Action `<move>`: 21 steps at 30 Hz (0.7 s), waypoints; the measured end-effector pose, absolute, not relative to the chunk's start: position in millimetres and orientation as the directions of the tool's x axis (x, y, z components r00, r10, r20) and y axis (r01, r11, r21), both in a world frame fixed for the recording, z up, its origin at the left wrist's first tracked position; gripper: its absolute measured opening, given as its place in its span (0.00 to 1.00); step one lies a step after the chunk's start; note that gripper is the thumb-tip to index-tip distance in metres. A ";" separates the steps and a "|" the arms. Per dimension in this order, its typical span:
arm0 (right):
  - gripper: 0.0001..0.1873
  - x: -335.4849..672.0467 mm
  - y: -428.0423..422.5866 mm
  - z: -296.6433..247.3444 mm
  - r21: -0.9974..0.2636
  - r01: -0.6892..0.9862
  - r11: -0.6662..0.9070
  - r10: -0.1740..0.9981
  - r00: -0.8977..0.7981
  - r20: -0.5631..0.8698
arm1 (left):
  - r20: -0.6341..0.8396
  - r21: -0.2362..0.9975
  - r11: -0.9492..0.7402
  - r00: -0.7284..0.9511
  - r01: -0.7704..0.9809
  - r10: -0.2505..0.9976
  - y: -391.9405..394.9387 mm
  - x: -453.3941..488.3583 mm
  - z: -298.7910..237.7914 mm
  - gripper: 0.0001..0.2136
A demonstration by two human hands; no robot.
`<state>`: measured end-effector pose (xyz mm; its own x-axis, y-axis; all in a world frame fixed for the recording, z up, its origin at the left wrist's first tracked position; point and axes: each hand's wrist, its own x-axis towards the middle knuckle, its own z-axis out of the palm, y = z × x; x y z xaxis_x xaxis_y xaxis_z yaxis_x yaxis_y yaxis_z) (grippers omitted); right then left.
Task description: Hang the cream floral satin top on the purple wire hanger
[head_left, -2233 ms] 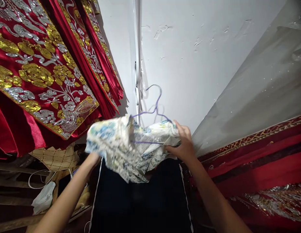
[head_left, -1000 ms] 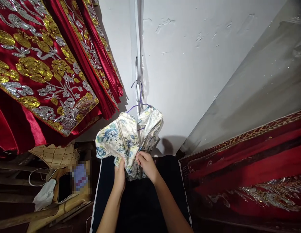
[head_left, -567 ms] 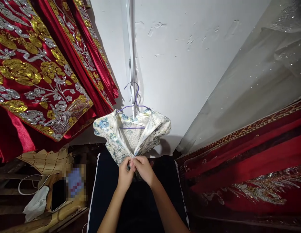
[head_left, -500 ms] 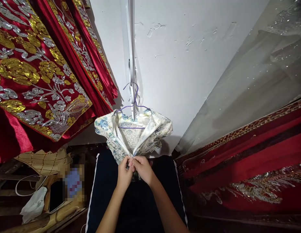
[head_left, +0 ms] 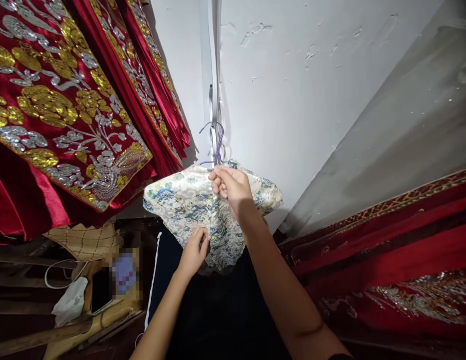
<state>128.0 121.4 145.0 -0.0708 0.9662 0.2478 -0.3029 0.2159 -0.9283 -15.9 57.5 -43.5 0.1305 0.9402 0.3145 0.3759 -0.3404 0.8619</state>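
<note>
A short-sleeved floral jacket [head_left: 172,200], cream with blue and yellow flowers, hangs on a purple wire hanger [head_left: 220,142]. Its front is closed along a straight line down the middle. My right hand [head_left: 233,187] is at the neckline, with thumb and fingers pinched together at the top of that line. The zip pull is hidden inside those fingers. Lower down, my left hand [head_left: 197,246] pinches the cloth beside the closure. The jacket's hem hangs over my dark-clothed lap [head_left: 217,310].
A white metal strip [head_left: 214,60] on the wall bears the hanger. Red embroidered garments [head_left: 93,110] hang close on the left. Sheer fabric [head_left: 398,135] and red cloth [head_left: 386,250] fill the right. A phone [head_left: 101,290] and crumpled tissue [head_left: 70,302] lie on a bamboo seat [head_left: 116,312].
My right hand has risen from the lower front to the neckline, and the open V between the front edges has closed. My left hand has stayed low on the cloth.
</note>
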 end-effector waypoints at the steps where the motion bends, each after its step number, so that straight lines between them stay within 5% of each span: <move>1: 0.17 127.4 116.9 142.0 -0.932 -0.285 0.222 0.964 -0.077 0.253 | 0.331 0.872 -0.350 0.115 0.343 0.937 59.9 -15.2 -31.3 0.08; 6: 0.16 130.1 93.9 140.5 -0.959 -0.119 0.256 0.956 -0.114 0.269 | 0.618 0.779 -0.600 -0.066 0.181 0.783 74.2 -9.1 66.8 0.24; 10: 0.17 130.1 86.3 145.9 -0.949 -0.019 0.314 0.942 -0.115 0.314 | 0.719 0.598 -0.679 0.088 0.426 0.689 92.2 -13.0 127.1 0.11; 14: 0.17 129.0 94.8 123.3 -0.954 0.010 0.299 0.951 -0.081 0.298 | 0.757 0.488 -0.677 0.118 0.551 0.642 96.4 -13.7 139.5 0.10; 18: 0.16 130.1 104.9 81.6 -0.964 0.062 0.259 0.965 -0.050 0.256 | 0.821 0.539 -0.647 -0.162 0.540 0.548 97.7 -30.1 136.6 0.09; 21: 0.16 130.5 98.5 57.9 -0.978 -0.013 0.208 0.975 -0.084 0.208 | 0.702 0.686 -0.659 -0.516 0.309 0.490 105.9 -67.5 115.7 0.10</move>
